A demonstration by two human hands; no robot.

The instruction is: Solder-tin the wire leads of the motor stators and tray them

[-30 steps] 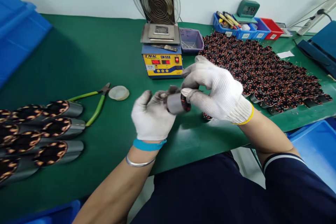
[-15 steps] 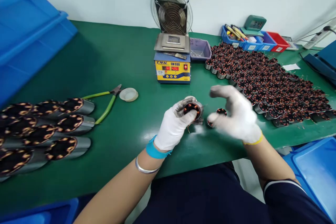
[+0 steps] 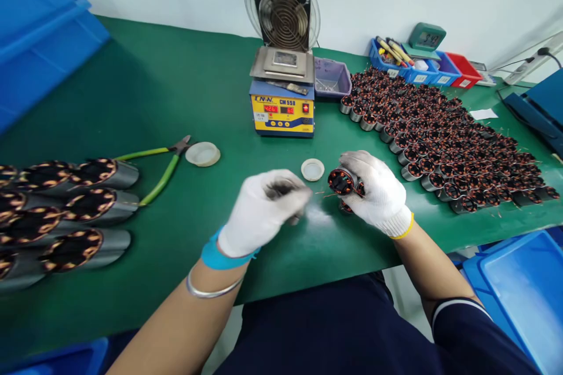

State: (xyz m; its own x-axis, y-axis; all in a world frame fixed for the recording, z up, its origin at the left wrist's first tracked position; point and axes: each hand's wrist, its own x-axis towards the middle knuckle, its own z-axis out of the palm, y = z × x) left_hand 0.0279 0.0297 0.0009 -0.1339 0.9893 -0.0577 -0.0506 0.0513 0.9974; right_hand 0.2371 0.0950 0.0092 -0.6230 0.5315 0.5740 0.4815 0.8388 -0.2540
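Observation:
My right hand [image 3: 373, 190], in a white glove, is closed around a metal cylinder with copper windings [image 3: 342, 181], its wound end facing left. Part of another wound cylinder [image 3: 345, 207] shows just beneath that hand. My left hand [image 3: 268, 211], also gloved, is curled with thumb and fingertips together over the green table; whether anything small sits between them is hidden. Between and behind the hands lies a small round white dish [image 3: 312, 170].
A yellow-and-blue solder pot [image 3: 282, 108] stands at the back beside a purple tray [image 3: 332, 78]. Many wound cylinders [image 3: 440, 135] fill the right. Larger-looking ones [image 3: 92, 205], green-handled cutters [image 3: 162, 179] and a white lid [image 3: 203, 154] are left. Blue crates [image 3: 39, 41] stand far left.
My left hand has let go of the wound cylinder and moved left. My right hand, open before, has closed around a cylinder. The small white dish has come into view.

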